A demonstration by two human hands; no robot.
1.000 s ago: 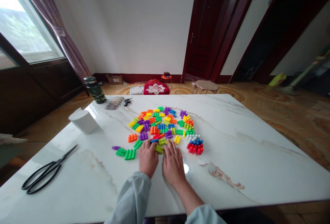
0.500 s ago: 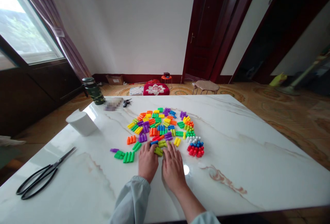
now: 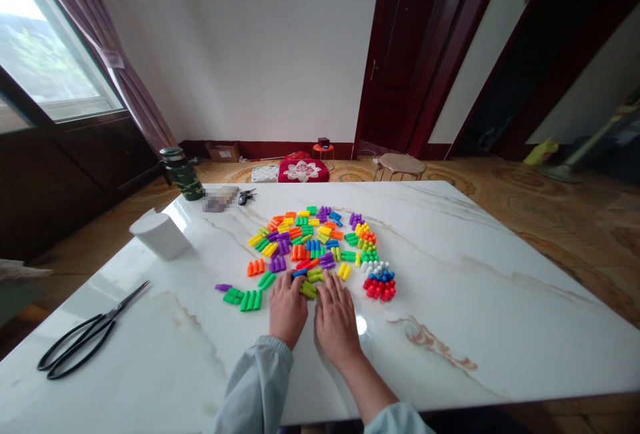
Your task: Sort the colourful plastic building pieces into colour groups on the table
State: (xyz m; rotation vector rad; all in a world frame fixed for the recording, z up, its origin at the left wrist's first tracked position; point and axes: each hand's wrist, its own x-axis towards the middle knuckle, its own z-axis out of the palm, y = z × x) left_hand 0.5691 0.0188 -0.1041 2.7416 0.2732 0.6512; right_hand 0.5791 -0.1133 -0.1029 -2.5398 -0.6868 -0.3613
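Note:
A large cluster of colourful plastic toy blocks (image 3: pixel 313 247), each made of joined bullet-shaped pegs, lies on the white marbled table (image 3: pixel 465 294). My left hand (image 3: pixel 289 311) rests at its near edge, fingers curled against a yellow-green block (image 3: pixel 308 289). A blue block (image 3: pixel 299 273) lies just beyond its fingertips, partly covered. Close by on the right, my right hand (image 3: pixel 337 319) lies low with its fingers stretched forward, the nearest ones beside the same yellow-green block. Another yellow-green block (image 3: pixel 316 275) sits just ahead of both hands. The left fingertips are partly hidden.
Red, blue and white bead-like pieces (image 3: pixel 380 286) stand grouped right of the hands. Loose green blocks (image 3: pixel 251 300) lie left. Farther left are black-handled scissors (image 3: pixel 93 334) and a white container (image 3: pixel 159 235). A camouflage flask (image 3: pixel 183 174) and keys (image 3: pixel 245 197) stand toward the back.
The view has shifted very slightly. Both hands and the blocks keep nearly the same places.

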